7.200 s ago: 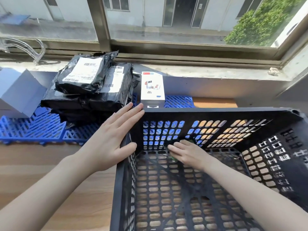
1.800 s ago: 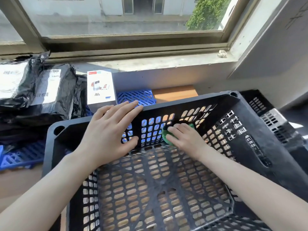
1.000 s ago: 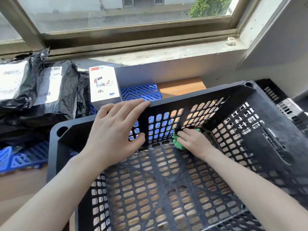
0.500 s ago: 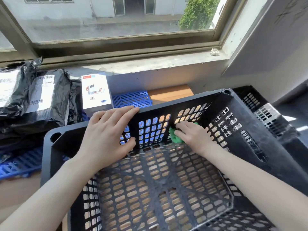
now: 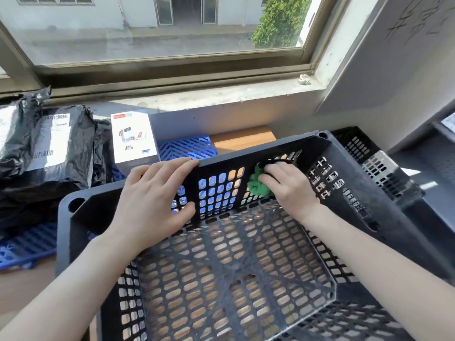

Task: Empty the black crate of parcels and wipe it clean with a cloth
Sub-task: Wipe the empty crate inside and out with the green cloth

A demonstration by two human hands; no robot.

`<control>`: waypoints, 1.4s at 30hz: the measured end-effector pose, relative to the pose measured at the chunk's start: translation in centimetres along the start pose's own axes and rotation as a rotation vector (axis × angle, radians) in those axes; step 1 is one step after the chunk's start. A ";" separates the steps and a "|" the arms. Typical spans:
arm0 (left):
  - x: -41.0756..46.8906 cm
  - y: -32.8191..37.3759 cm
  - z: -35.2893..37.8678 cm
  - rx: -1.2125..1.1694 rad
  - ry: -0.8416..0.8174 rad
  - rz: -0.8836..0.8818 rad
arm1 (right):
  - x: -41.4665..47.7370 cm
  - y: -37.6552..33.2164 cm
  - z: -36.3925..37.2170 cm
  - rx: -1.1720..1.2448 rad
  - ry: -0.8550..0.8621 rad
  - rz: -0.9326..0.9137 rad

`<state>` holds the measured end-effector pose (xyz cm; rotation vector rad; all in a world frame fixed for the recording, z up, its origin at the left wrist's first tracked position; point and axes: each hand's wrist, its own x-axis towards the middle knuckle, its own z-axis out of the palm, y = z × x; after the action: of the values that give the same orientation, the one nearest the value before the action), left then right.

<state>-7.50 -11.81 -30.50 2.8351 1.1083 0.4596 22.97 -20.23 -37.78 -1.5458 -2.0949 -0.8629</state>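
2 hands split the work: the left hand (image 5: 152, 200) rests flat on the empty black crate (image 5: 246, 157), at its far wall, likely steadying it. The right hand (image 5: 290, 185) grips the green cloth (image 5: 258, 187) against that wall. The parcels (image 5: 49, 143) lie far left.

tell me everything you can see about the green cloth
The green cloth is a small crumpled wad of soft-looking fabric, bright green, mostly covered by the right hand. The hand grips it and presses it against the inner far wall of the black crate, toward the right corner, just above the perforated floor.
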 end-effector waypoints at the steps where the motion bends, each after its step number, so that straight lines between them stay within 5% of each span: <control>1: 0.0 0.0 0.0 -0.002 0.000 -0.001 | -0.7 -0.3 0.7 0.024 -0.034 0.000; 20: 0.0 -0.3 0.2 -0.006 0.013 0.011 | -7.5 -1.5 8.6 0.088 -0.381 -0.079; 26: -0.1 -0.1 -0.1 -0.004 -0.013 -0.005 | -4.0 0.5 4.0 0.033 -0.310 -0.025; 35: -0.2 0.1 -0.3 -0.018 -0.005 0.002 | 2.1 3.2 -3.7 -0.103 0.097 0.156; 42: -0.1 0.1 -0.2 -0.020 -0.023 -0.005 | -0.5 3.1 -0.9 -0.127 0.035 0.197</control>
<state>-7.59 -12.00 -30.29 2.8125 1.1002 0.4347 26.02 -20.55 -36.73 -1.7546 -1.8570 -0.9586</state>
